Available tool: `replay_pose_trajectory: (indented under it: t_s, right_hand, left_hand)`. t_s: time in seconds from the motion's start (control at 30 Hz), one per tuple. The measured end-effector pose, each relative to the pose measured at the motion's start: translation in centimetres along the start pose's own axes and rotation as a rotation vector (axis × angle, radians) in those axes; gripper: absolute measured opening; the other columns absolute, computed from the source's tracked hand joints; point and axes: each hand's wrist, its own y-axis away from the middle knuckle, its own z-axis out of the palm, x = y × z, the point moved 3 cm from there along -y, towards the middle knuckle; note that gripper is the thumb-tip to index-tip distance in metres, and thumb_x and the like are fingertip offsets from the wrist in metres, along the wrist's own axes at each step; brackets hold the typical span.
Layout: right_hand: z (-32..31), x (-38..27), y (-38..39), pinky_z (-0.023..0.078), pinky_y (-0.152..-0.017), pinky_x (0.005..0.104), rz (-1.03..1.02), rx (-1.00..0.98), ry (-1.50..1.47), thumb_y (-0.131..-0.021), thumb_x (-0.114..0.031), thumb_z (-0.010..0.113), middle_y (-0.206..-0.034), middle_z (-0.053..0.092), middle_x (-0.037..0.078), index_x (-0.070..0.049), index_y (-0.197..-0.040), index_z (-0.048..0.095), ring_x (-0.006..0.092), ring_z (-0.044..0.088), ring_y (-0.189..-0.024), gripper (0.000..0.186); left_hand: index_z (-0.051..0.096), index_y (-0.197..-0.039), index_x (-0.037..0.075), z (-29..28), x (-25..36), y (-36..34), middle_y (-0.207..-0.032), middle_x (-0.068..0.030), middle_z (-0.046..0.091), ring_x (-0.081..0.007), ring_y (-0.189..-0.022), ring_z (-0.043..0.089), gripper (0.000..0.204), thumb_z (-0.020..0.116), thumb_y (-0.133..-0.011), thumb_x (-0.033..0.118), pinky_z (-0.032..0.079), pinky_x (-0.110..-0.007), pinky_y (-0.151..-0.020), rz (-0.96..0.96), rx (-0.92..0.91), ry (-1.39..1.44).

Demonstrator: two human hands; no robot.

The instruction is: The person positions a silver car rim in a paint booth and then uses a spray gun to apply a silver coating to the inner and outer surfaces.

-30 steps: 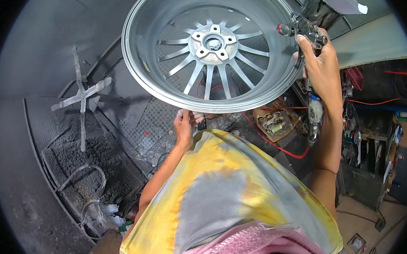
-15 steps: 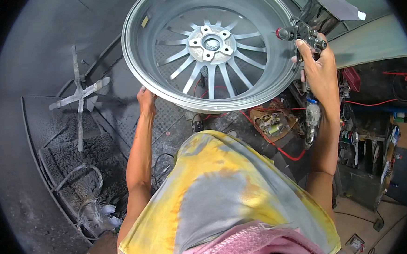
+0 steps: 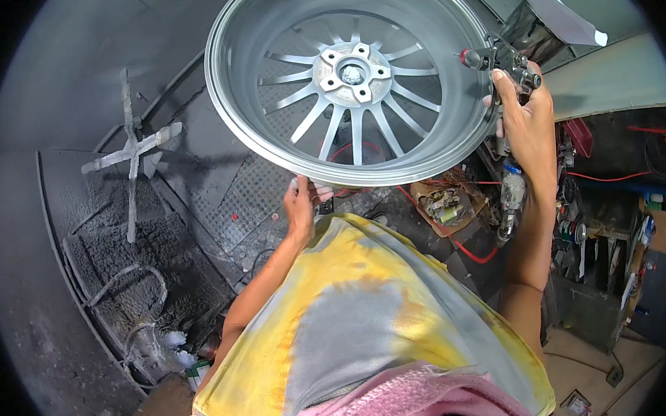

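Note:
A silver multi-spoke alloy wheel rim (image 3: 236, 118) faces me at the top of the view, its hub in the middle. My right hand (image 3: 529, 116) is closed around a dark spray gun (image 3: 519, 67) at the rim's right side, the nozzle toward the barrel. The gun's dark cup (image 3: 528, 28) has a white paper sheet (image 3: 561, 11) at its top. Below the hand hangs a metal fitting (image 3: 511, 197) with a blue ring. My left hand (image 3: 302, 206) is at the rim's near lower edge, fingers apart and partly hidden; whether they touch is unclear.
A grey-coated cross-shaped stand (image 3: 131, 152) is at the left, above a rough dark mat (image 3: 134, 258). A red hose (image 3: 465, 252) loops near a cardboard piece (image 3: 444, 209) with clutter. Cluttered shelves (image 3: 603, 252) stand at the right.
The rim has turned clockwise; its yellowish patch moved from upper left toward the top. My left hand shifted right along the lower edge. My right hand still holds the spray gun.

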Motion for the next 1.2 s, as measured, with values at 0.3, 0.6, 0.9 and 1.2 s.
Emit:
replay_pose_trajectory:
  t_s: [0.3,0.6,0.9,1.2]
  right_hand:
    - [-0.5,0.0,-0.4,0.040,-0.045,0.0252,-0.043,0.047,0.031,-0.102,-0.024,0.064,-0.077,0.066,0.006,0.000,-0.119,0.061,0.0053,0.050,-0.051,0.030]
    - [-0.8,-0.1,0.4,0.040,-0.045,0.0237,0.017,0.007,-0.038,-0.102,-0.023,0.064,-0.078,0.066,0.005,0.000,-0.120,0.061,0.0047,0.050,-0.051,0.029]
    - [-0.6,-0.7,0.7,0.040,-0.045,0.0241,-0.013,0.101,0.047,-0.103,-0.024,0.063,-0.077,0.067,0.006,-0.001,-0.119,0.061,0.0050,0.051,-0.052,0.028]
    - [-0.1,0.0,0.9,0.041,-0.044,0.0238,-0.005,0.032,-0.043,-0.103,-0.023,0.063,-0.080,0.066,0.005,0.000,-0.120,0.060,0.0056,0.052,-0.053,0.028]
  left_hand:
    - [0.066,-0.102,0.001,-4.1,5.5,-6.5,-0.087,-0.0106,0.072,-0.0189,-0.067,0.068,0.029,0.052,-0.107,0.026,0.056,-0.033,-0.060,0.193,0.029,-0.330]
    - [0.068,-0.113,-0.005,-6.6,10.7,-13.9,-0.096,-0.0091,0.072,-0.0170,-0.081,0.068,0.026,0.062,-0.098,0.016,0.055,-0.032,-0.068,0.226,0.083,-0.128]
    - [0.070,-0.108,-0.002,-4.8,9.1,-9.6,-0.091,-0.0092,0.073,-0.0172,-0.075,0.069,0.024,0.061,-0.099,0.018,0.055,-0.032,-0.067,0.304,0.082,-0.249]
    - [0.068,-0.112,-0.002,-4.7,7.1,-7.8,-0.091,-0.0093,0.074,-0.0191,-0.074,0.072,0.028,0.059,-0.101,0.022,0.059,-0.035,-0.068,0.236,0.126,-0.254]
